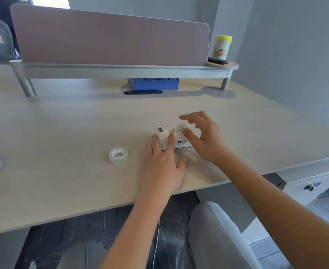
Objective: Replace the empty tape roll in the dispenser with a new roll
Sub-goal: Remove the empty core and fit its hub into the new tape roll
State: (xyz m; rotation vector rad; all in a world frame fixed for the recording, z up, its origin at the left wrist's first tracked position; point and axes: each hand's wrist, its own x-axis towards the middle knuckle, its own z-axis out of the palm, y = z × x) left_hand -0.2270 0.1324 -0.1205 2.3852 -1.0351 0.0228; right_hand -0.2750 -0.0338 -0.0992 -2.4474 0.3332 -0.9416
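Your left hand point(162, 164) pinches the cutter end of the white plastic tape dispenser point(176, 137) on the pale wooden desk point(62, 123), your right hand point(204, 138) hovers spread-fingered over its hub, gripping nothing, and the clear new tape roll point(118, 155) lies left of both.

Dispenser point(176, 139): white, black "VIVID" lettering on side. Tape roll point(118, 155): clear, whitish core. Desk point(62, 123): pale beige wood grain. Divider panel point(111, 37): dusty pink-mauve, on silver-grey rail point(120, 71). Box point(154, 84) under rail: blue. Canister point(222, 47): yellow lid, cartoon print on pale label. Wall point(295, 55): grey-blue. Trousers point(208, 239): grey
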